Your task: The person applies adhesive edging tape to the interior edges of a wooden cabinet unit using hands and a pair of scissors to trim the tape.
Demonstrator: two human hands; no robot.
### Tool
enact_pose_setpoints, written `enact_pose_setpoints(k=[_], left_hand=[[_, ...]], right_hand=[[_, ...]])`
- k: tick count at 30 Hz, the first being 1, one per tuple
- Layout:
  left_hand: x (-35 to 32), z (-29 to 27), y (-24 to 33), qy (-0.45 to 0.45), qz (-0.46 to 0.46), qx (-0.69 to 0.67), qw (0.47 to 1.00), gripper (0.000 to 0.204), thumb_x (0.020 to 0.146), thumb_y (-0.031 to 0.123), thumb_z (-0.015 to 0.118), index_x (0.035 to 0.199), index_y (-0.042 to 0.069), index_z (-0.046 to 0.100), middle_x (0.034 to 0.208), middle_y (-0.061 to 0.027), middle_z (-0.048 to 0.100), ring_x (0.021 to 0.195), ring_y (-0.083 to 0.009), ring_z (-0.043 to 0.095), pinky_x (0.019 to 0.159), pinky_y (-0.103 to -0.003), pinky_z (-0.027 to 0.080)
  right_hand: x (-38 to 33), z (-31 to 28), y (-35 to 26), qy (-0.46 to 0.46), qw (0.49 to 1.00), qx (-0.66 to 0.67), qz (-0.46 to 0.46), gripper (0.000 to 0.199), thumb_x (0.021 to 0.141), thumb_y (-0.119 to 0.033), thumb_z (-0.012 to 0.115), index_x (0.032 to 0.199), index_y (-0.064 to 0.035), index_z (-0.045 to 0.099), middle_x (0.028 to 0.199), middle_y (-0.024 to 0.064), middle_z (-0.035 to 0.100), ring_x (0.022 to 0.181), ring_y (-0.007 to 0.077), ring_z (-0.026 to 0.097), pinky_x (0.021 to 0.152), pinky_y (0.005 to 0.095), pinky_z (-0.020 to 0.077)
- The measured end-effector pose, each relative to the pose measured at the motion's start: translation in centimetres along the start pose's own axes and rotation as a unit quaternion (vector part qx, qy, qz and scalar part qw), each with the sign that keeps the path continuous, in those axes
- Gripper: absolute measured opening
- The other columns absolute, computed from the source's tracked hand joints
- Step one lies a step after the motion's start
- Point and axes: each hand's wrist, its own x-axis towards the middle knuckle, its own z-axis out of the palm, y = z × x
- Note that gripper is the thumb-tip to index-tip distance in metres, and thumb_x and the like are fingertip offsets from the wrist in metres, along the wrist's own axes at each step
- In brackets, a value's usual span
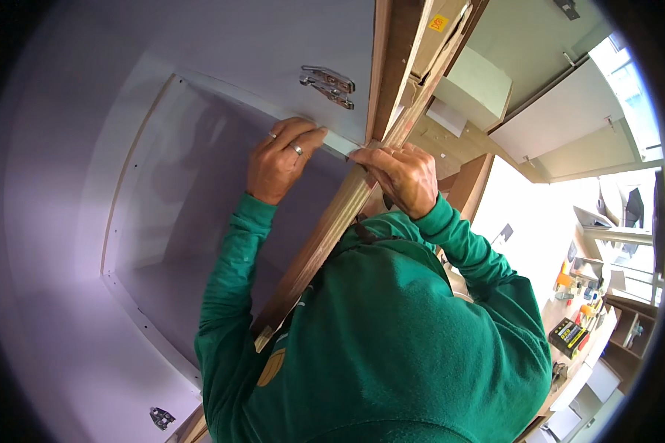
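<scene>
Inside a pale lavender cabinet, a narrow white strip (338,143) runs along the edge of a recessed compartment. My left hand (281,159), with rings on two fingers, is closed with its fingertips at this strip; its thumb is mostly hidden. My right hand (406,177) pinches at the strip's front end, beside the wooden front edge (325,240) of the cabinet. What lies between the right fingertips is largely covered by them. Above my left hand, a metal hinge (329,86) is fixed to the lavender panel (266,44).
A second hinge (161,419) sits at the lower left. Cardboard (430,44) leans near the upper edge. To the right are a white box (474,87), a large white panel (569,111) and a bench carrying a black-and-yellow box (569,337) among tools.
</scene>
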Motion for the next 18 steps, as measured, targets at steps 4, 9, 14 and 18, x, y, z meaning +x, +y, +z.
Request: enact_pose_setpoints(k=[4, 9, 14, 18], left_hand=[[-0.4, -0.5, 0.4, -0.038, -0.015, -0.031, 0.999, 0.032, 0.076, 0.011, 0.080, 0.108, 0.009, 0.073, 0.109, -0.0055, 0.067, 0.103, -0.0263, 0.065, 0.086, -0.039, 0.054], [-0.5, -0.5, 0.4, -0.042, -0.009, -0.030, 0.999, 0.036, 0.076, 0.012, 0.080, 0.111, 0.010, 0.072, 0.113, -0.0063, 0.065, 0.107, -0.0273, 0.063, 0.088, -0.040, 0.054], [-0.3, -0.3, 1.5, -0.046, 0.019, -0.015, 0.999, 0.038, 0.075, 0.008, 0.080, 0.112, 0.011, 0.071, 0.113, -0.0057, 0.064, 0.109, -0.0277, 0.062, 0.093, -0.040, 0.054], [-0.6, 0.1, 2.1, -0.032, -0.006, -0.012, 0.999, 0.036, 0.074, 0.005, 0.075, 0.109, 0.012, 0.069, 0.110, -0.0023, 0.063, 0.108, -0.0247, 0.062, 0.092, -0.041, 0.056]], right_hand=[[0.3, -0.6, -0.8, -0.005, 0.999, 0.030, 0.020, 0.015, 0.086, -0.018, 0.070, 0.101, -0.0216, 0.072, 0.060, 0.0002, 0.062, 0.055, 0.0208, 0.064, 0.053, 0.0352, 0.0490], [0.4, -1.9, -1.3, 0.012, 0.984, 0.154, 0.088, 0.021, 0.090, -0.014, 0.065, 0.109, -0.0165, 0.073, 0.067, 0.0079, 0.067, 0.060, 0.0273, 0.066, 0.059, 0.0365, 0.0528], [-1.0, -3.0, -0.3, -0.003, 0.964, 0.163, 0.209, 0.020, 0.092, -0.011, 0.064, 0.110, -0.0128, 0.073, 0.077, 0.0108, 0.070, 0.063, 0.0245, 0.067, 0.061, 0.0336, 0.0526], [-1.2, -2.6, 0.1, 0.026, 0.959, 0.167, 0.229, 0.019, 0.093, -0.011, 0.063, 0.110, -0.0107, 0.073, 0.077, 0.0107, 0.070, 0.064, 0.0242, 0.067, 0.060, 0.0329, 0.0520]])
